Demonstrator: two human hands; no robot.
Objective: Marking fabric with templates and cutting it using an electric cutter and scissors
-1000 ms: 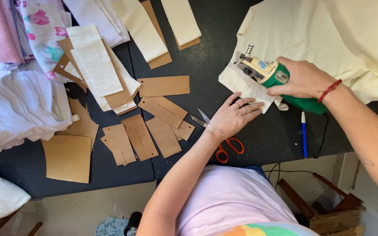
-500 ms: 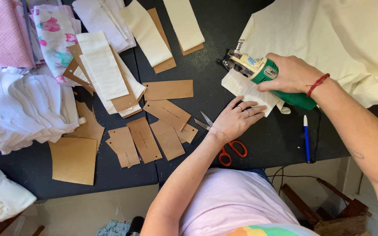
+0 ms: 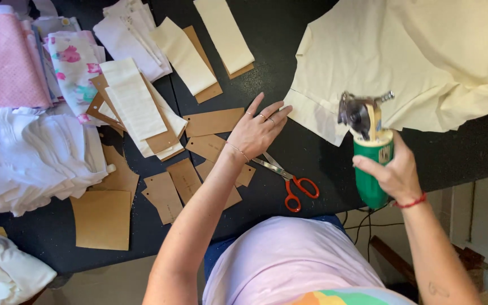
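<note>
Scanning from the left, you have folded white and pink fabric stacks [image 3: 24, 152] at nine o'clock, then brown cardboard templates [image 3: 165, 195] scattered over the dark surface [image 3: 312, 152]. Your left hand [image 3: 258, 131] lies open and flat, fingers spread toward one o'clock, touching nothing but the surface and a template edge. Orange-handled scissors [image 3: 289, 182] lie just beside it at five o'clock. The cream cloth [image 3: 402, 62] spreads at one o'clock; its near corner sits between your hands, nearer the left. Your right hand [image 3: 391, 172] grips the green electric cutter [image 3: 371, 164] upright, long axis twelve-to-six, blade at the cloth's lower edge.
</note>
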